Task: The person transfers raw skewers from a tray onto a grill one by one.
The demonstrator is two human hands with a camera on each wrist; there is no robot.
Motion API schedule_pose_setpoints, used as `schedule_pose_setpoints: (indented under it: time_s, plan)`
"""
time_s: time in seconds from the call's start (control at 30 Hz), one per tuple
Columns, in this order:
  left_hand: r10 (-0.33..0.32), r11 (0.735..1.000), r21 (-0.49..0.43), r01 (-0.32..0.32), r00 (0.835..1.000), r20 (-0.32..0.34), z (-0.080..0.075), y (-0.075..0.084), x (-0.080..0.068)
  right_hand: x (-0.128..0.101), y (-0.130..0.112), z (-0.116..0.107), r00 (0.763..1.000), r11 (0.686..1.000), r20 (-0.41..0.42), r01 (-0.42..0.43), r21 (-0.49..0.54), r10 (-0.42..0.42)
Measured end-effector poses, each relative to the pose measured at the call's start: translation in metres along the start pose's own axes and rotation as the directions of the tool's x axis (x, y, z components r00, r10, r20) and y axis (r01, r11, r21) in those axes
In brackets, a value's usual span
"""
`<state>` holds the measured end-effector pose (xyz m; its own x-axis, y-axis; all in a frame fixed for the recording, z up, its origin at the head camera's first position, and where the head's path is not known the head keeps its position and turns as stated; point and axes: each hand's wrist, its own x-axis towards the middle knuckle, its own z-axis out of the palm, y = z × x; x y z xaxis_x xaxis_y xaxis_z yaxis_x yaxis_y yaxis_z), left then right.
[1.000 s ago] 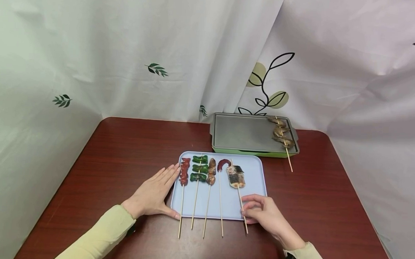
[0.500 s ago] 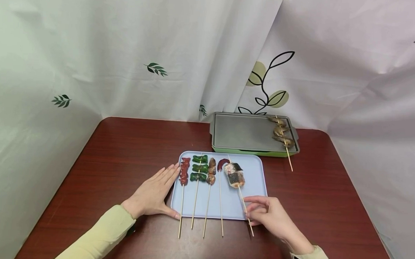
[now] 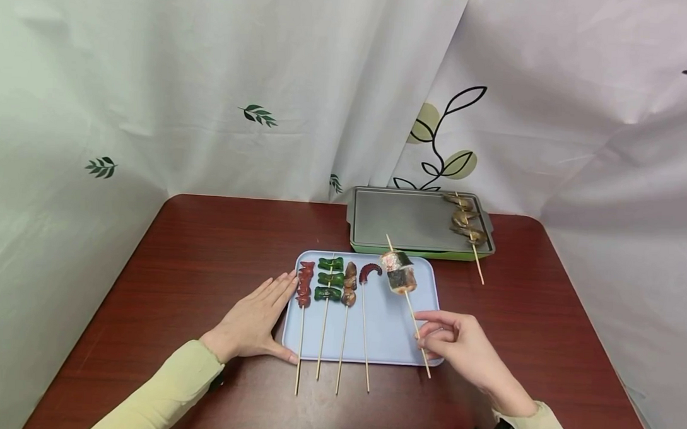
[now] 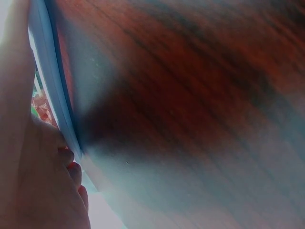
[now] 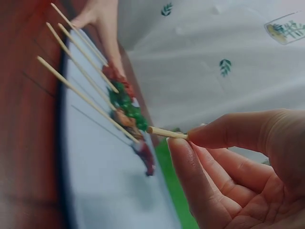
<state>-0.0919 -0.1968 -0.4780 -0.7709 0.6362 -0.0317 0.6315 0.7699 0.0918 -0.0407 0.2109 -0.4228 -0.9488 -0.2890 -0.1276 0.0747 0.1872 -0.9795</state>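
My right hand [image 3: 458, 345] pinches the stick of a fish skewer [image 3: 400, 276] between thumb and fingers, holding it raised over the right part of a light blue tray [image 3: 390, 342]. In the right wrist view the stick's end [image 5: 164, 133] pokes out of the pinch. Against the tray's left edge rests my left hand [image 3: 257, 322], fingers straight and thumb at the front corner. Lying on the tray are a red meat skewer [image 3: 305, 282], a green pepper skewer [image 3: 330, 279], a brown skewer [image 3: 350, 284] and a curled dark red tentacle skewer [image 3: 370, 272].
Behind the tray stands a grey griddle [image 3: 400, 219] with a green base. A brown skewer [image 3: 465, 222] lies on its right side, its stick overhanging the front. The dark red wooden table [image 3: 217, 248] meets white curtains [image 3: 280, 61] at the back.
My right hand has lifted the fish skewer off the tray and shifted slightly right, its tip now nearer the griddle. The left hand has stayed in place.
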Motion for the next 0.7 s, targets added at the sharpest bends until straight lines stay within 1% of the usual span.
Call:
schedule_pose_setpoints:
  time_s: [0.17, 0.33, 0.53, 0.7]
  plan:
    - [0.006, 1.000, 0.002, -0.006, 1.000, -0.009, 0.000, 0.000, 0.000, 0.006, -0.011, -0.012, 0.998, 0.999, -0.063, 0.010, -0.047, -0.012]
    - [0.002, 1.000, 0.001, -0.002, 1.000, -0.001, 0.000, 0.000, 0.000, 0.015, -0.020, -0.023, 0.994, 0.997, -0.110, 0.009, -0.077, -0.017]
    - [-0.001, 1.000, 0.000, 0.001, 1.000, 0.005, -0.001, 0.000, 0.000, 0.030, -0.030, -0.040, 0.986, 0.994, -0.155, 0.039, -0.098, -0.054]
    - [-0.003, 1.000, -0.002, 0.003, 1.000, 0.009, 0.000, 0.000, 0.000, 0.044, -0.038, -0.056, 0.980, 0.992, -0.176, 0.072, -0.099, -0.089]
